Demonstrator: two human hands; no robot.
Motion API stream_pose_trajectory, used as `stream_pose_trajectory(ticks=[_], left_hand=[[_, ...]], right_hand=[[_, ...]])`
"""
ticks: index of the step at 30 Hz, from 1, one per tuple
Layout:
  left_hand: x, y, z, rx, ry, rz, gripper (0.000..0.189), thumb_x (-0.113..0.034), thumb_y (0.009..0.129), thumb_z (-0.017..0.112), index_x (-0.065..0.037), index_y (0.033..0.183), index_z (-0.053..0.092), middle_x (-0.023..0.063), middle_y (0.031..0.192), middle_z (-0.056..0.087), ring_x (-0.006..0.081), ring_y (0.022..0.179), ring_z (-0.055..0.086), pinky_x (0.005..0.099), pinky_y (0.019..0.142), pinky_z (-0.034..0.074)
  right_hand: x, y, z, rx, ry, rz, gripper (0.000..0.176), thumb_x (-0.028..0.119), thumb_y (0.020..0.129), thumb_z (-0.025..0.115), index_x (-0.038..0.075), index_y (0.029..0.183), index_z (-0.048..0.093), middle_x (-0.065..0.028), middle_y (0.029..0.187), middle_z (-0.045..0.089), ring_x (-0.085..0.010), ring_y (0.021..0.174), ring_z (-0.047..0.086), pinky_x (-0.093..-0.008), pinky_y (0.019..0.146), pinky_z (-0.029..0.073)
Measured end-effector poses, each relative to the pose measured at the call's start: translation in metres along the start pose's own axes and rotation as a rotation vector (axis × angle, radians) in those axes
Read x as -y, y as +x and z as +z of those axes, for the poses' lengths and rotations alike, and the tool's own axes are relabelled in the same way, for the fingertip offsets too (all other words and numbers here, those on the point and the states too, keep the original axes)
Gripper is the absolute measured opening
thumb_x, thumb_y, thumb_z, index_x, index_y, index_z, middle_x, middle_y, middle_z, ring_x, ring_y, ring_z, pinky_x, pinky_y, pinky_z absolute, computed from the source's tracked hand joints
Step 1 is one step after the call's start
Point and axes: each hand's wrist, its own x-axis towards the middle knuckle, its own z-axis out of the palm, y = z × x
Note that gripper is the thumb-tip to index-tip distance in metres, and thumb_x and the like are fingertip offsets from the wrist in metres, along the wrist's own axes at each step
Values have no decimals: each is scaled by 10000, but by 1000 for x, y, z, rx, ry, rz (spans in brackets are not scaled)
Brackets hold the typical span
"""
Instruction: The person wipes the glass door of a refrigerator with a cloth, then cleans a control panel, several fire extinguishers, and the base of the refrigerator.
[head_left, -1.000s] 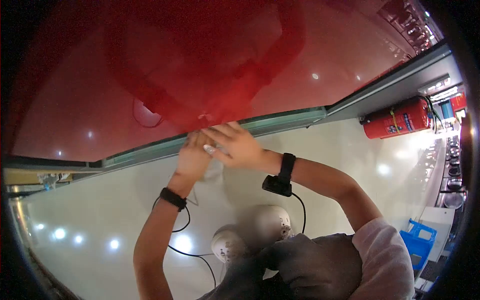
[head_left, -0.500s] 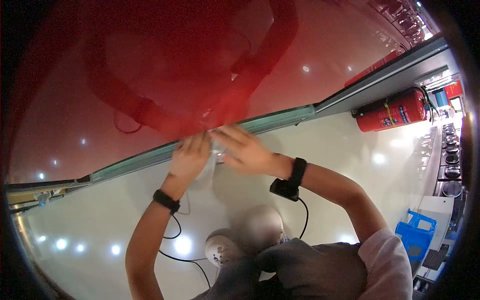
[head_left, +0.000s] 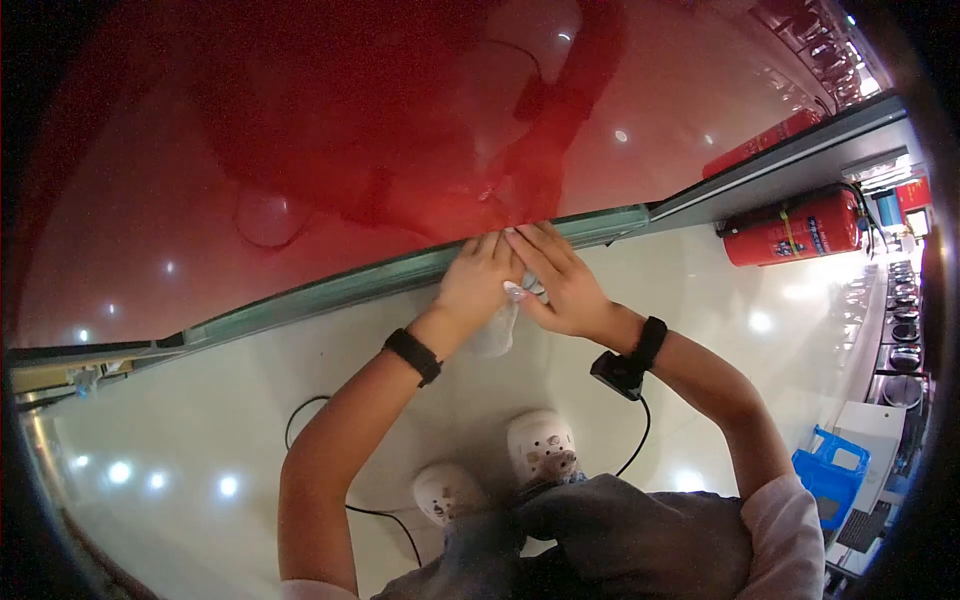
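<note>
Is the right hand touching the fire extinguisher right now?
Apart. The head view shows a broad stretch of pale floor between the right hand and the red fire extinguisher.

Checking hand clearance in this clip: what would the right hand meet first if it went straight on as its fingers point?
Most likely the greenish edge of the glossy red surface; the right hand appears close against it, though actual contact is hard to tell.
</note>
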Motion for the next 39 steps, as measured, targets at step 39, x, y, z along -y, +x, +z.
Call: stream_pose_trajectory(ticks=[39], left_hand=[[-33, -30, -45, -284, -109, 158, 170, -166, 730, 627, -84, 876, 600, 122, 1029, 566, 287, 1033, 529, 431, 897, 438]], right_hand=[[43, -95, 26, 475, 465, 712, 317, 188, 840, 586, 65, 1130, 546, -134, 1049, 575, -303, 970, 543, -408, 854, 431]])
